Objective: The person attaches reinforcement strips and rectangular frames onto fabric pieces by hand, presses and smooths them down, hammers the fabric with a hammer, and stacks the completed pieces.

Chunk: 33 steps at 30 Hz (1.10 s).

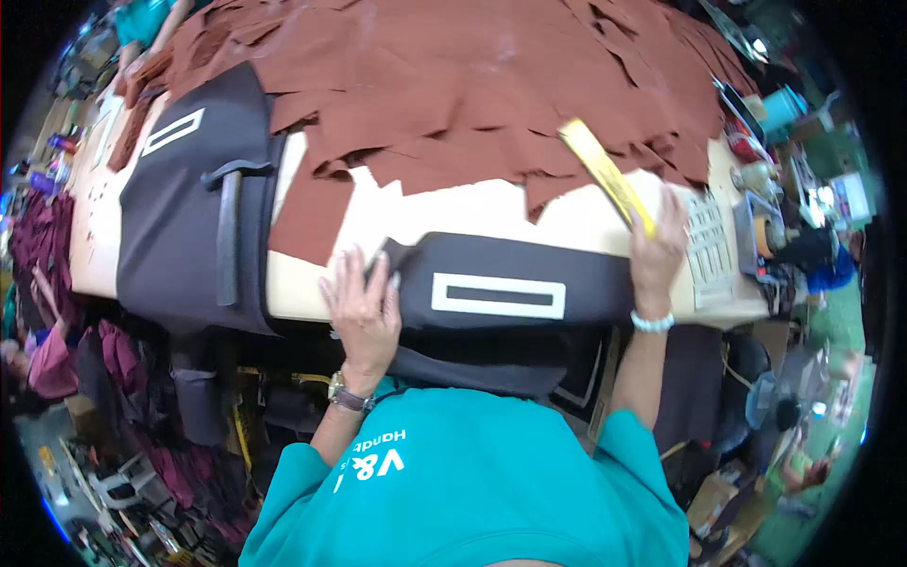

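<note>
A dark leather piece [595, 274] lies along the table's front edge, with a white rectangular frame [557, 300] on it. My left hand [364, 317] rests on the piece's left end, its fingers apart and nothing held. In my right hand [658, 250], above the piece's right end, is a yellow strip-like tool [605, 172] that points up and to the left. Left of my hands, a hammer [229, 227] lies on a stack of dark leather [151, 236], which bears another white frame [174, 131].
Brown leather sheets [453, 76] cover the back of the table [298, 288]. A white slotted template [707, 241] and a grey bin [746, 231] with tape are at the right. Another person's arm [172, 26] reaches in at the upper left.
</note>
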{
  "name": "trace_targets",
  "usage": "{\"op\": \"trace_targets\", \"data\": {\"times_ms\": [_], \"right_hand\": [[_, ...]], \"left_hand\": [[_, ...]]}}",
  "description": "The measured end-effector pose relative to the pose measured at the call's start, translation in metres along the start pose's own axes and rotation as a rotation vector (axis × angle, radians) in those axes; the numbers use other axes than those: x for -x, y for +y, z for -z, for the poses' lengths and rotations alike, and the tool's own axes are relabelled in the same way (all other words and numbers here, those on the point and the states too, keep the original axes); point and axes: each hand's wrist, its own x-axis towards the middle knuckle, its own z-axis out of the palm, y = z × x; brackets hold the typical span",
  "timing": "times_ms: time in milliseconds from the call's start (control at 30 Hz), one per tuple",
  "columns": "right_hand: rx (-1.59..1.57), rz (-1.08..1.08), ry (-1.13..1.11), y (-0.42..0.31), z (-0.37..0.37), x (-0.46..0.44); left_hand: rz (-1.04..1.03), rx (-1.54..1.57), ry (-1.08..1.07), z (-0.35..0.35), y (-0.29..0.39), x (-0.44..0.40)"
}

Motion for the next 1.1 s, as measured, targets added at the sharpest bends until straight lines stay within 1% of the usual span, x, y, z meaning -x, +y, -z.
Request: {"op": "trace_targets", "data": {"times_ms": [67, 100, 133, 167, 200, 233, 267, 300, 367, 400, 433, 467, 500, 567, 633, 667, 700, 733, 800, 833, 900, 933, 1033, 1100], "right_hand": [[0.033, -0.225, -0.179, -0.004, 0.023, 0.022], [0.104, -0.292, -0.267, -0.010, 0.031, 0.039], [0.040, -0.342, -0.321, -0.014, 0.035, 0.061], [-0.001, -0.274, -0.184, -0.027, 0.036, 0.076], [-0.070, -0.408, -0.227, -0.037, 0.036, 0.087], [-0.208, -0.342, -0.202, -0.045, 0.037, 0.094], [-0.414, -0.379, -0.216, -0.060, 0.038, 0.090], [-0.618, -0.412, -0.226, -0.074, 0.041, 0.081], [-1.023, -0.479, -0.365, -0.099, 0.049, 0.056], [-1.179, -0.449, -0.383, -0.123, 0.051, 0.039], [-1.129, -0.449, -0.480, -0.133, 0.041, 0.034], [-1.162, -0.327, -0.490, -0.156, 0.036, 0.020], [-1.189, -0.207, -0.497, -0.187, 0.033, 0.005], [-1.309, -0.111, -0.638, -0.239, 0.032, -0.017], [-1.400, 0.031, -0.707, -0.287, 0.021, -0.034], [-1.371, 0.195, -0.551, -0.307, -0.003, -0.039], [-1.359, 0.243, -0.503, -0.327, -0.011, -0.049], [-1.346, 0.290, -0.454, -0.347, -0.019, -0.059], [-1.385, 0.219, -0.452, -0.382, -0.028, -0.079], [-1.361, 0.232, -0.402, -0.397, -0.052, -0.088], [-1.316, 0.228, -0.325, -0.422, -0.083, -0.107], [-1.279, 0.228, -0.281, -0.432, -0.095, -0.117], [-1.130, 0.258, -0.127, -0.458, -0.144, -0.148], [-1.078, 0.230, -0.189, -0.465, -0.161, -0.165]], "left_hand": [[-0.044, 0.075, 0.048, -0.003, -0.005, 0.003], [-0.059, 0.139, 0.074, -0.002, -0.007, 0.003], [-0.081, 0.226, 0.115, 0.000, -0.007, 0.002], [-0.107, 0.312, 0.155, 0.003, -0.006, 0.000], [-0.006, 0.490, 0.109, 0.008, -0.002, 0.001], [0.090, 0.671, 0.065, 0.014, 0.001, 0.001], [0.033, 0.753, 0.179, 0.017, 0.002, -0.002], [0.111, 0.779, 0.222, 0.028, -0.003, -0.004], [0.268, 0.840, 0.314, 0.059, -0.009, -0.005], [0.358, 0.765, 0.398, 0.082, -0.017, -0.004], [0.359, 0.667, 0.538, 0.094, -0.040, 0.003], [0.471, 0.639, 0.601, 0.117, -0.056, 0.010], [0.500, 0.534, 0.696, 0.139, -0.076, 0.019], [0.545, 0.190, 0.848, 0.185, -0.110, 0.032], [0.418, -0.128, 0.876, 0.224, -0.143, 0.026], [0.360, -0.154, 0.892, 0.236, -0.162, 0.016], [0.301, -0.179, 0.906, 0.246, -0.182, 0.000], [0.295, -0.176, 0.874, 0.254, -0.203, -0.020], [0.305, -0.177, 0.793, 0.258, -0.248, -0.068], [0.320, -0.181, 0.745, 0.255, -0.273, -0.094], [0.233, -0.284, 0.730, 0.240, -0.338, -0.152], [0.221, -0.331, 0.702, 0.235, -0.359, -0.183], [0.216, -0.503, 0.583, 0.230, -0.384, -0.254], [0.274, -0.668, 0.815, 0.207, -0.378, -0.282]]}}
